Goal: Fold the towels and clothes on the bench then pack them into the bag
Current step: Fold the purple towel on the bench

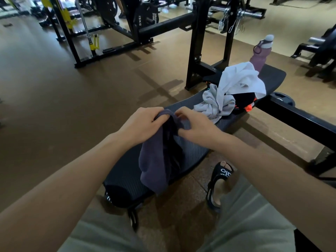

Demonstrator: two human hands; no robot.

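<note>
A dark blue-grey towel point(154, 164) hangs over the near part of the black bench point(192, 153). My left hand point(143, 124) grips its top edge, and my right hand point(198, 124) pinches the same edge just beside it. Farther along the bench lies a heap: a light grey cloth point(212, 104), a white cloth point(240, 80) on top, and a black garment with orange trim point(243, 102) underneath. A black bag point(118, 195) sits at the bench's near end, partly hidden by it.
A mauve water bottle point(261, 51) stands at the bench's far end. A black rack upright point(198, 42) rises behind the bench, and a black frame bar point(298, 117) runs to the right. My sandalled foot point(220, 182) is on the floor. Weight machines point(109, 24) fill the background.
</note>
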